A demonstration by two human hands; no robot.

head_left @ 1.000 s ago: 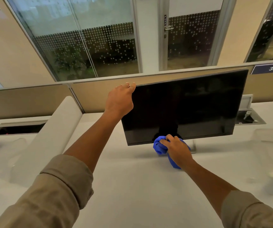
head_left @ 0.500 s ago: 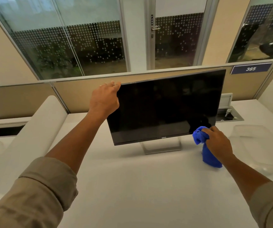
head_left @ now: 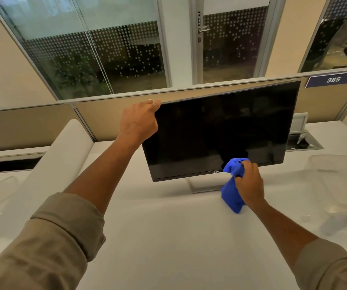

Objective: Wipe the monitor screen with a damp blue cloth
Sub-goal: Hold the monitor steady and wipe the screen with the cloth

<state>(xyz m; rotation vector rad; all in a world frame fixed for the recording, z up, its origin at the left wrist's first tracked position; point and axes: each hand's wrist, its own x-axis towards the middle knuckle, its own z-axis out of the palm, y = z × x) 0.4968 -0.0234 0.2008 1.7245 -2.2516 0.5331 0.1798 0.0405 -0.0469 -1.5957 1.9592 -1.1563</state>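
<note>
Nearest the camera, two rolled beige sleeves reach out over the white desk (head_left: 168, 237), which lies bare and open in front of the monitor. The right hand (head_left: 249, 185) is closed in a fist round the bunched blue cloth (head_left: 232, 193); the top of the wad presses against the bottom strip of the Dell monitor (head_left: 220, 132), just right of the logo, and the loose tail hangs down toward the desk in front of the silver stand (head_left: 201, 186). The left hand (head_left: 139, 122) is curled over the monitor's upper left corner, fingers hooked behind the top edge, bracing it.

Here is what matters: the dark screen runs long side to side and rises above and to both sides of the cloth, so from this low spot the stroke has to go up or sideways. The right hand is the nearer one and holds the tool. To the right there is free glass out to the edge; leftward the run ends at the bracing hand. Behind stand the beige partition (head_left: 105, 116) and glass wall.
</note>
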